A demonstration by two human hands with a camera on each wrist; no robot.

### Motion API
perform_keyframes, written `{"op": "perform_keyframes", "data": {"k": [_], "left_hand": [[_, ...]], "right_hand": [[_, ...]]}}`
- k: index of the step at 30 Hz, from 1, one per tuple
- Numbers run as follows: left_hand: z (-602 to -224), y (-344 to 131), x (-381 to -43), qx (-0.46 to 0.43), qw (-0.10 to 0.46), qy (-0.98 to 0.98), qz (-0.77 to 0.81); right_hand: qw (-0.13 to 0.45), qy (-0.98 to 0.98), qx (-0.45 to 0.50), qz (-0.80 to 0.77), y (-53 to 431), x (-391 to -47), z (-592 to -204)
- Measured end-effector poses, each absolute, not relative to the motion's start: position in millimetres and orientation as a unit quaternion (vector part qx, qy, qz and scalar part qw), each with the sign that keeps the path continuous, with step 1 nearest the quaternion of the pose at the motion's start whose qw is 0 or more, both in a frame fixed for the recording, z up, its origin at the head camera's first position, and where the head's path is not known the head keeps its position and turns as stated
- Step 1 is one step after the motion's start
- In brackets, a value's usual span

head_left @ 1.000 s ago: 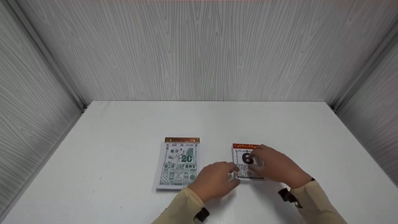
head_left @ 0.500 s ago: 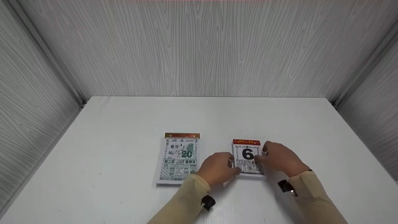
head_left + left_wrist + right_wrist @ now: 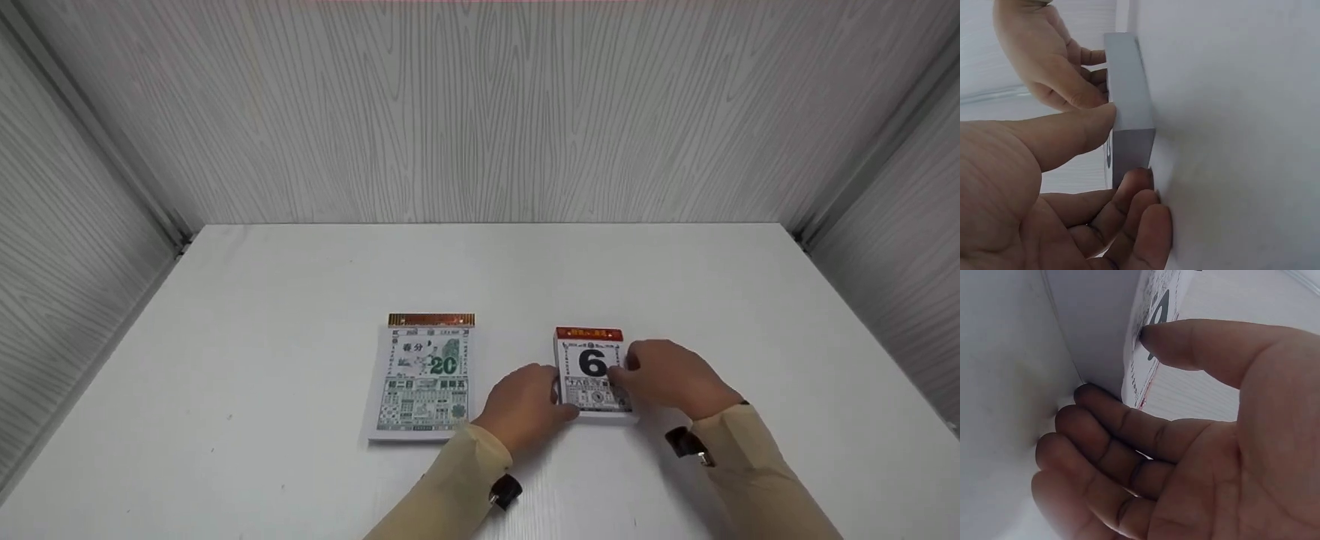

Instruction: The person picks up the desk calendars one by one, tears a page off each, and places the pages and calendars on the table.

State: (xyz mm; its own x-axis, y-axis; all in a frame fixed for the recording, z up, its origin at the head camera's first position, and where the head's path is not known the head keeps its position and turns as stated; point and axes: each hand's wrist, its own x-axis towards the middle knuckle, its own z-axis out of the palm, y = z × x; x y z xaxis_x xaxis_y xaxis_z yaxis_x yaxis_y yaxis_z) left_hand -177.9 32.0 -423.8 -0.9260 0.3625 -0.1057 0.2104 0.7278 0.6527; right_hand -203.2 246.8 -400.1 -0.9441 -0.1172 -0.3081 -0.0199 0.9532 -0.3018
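Observation:
A small tear-off calendar [image 3: 591, 394] with a red header and a large black 6 lies on the white table. At its lower left, my left hand [image 3: 523, 405] grips the block, thumb on the front corner and fingers against the side. My right hand [image 3: 671, 375] pinches the right side, its thumb on the printed page. In the left wrist view the thick paper edge of the calendar [image 3: 1129, 84] shows between both hands. The right wrist view has my right fingers [image 3: 1140, 430] curled at the calendar's edge [image 3: 1095, 315], close to the tabletop.
A larger tear-off calendar [image 3: 424, 382] with a green 20 and a gold-red header lies to the left, partly behind the left hand and sleeve. A grey wood-grain back wall [image 3: 480, 112] and side panels enclose the white table [image 3: 262, 337].
My right hand has drawn back from over the page to the small calendar's right side. My left hand has come against its left side. The head view has shifted slightly.

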Motion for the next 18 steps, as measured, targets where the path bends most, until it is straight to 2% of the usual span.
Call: {"op": "perform_keyframes", "data": {"k": [5, 12, 18], "left_hand": [[-424.8, 34.4, -176.5, 0.164, 0.105, 0.928, 0.319], [-423.2, 29.7, -174.2, 0.168, 0.126, 0.914, 0.347], [-423.0, 29.8, -171.4, 0.176, 0.115, 0.918, 0.335]], "right_hand": [[0.154, 0.977, -0.057, -0.135, 247.1, -202.6, -400.4], [0.142, 0.978, -0.084, -0.128, 246.7, -201.6, -401.2], [0.138, 0.978, -0.097, -0.12, 245.4, -199.1, -400.5]]}}
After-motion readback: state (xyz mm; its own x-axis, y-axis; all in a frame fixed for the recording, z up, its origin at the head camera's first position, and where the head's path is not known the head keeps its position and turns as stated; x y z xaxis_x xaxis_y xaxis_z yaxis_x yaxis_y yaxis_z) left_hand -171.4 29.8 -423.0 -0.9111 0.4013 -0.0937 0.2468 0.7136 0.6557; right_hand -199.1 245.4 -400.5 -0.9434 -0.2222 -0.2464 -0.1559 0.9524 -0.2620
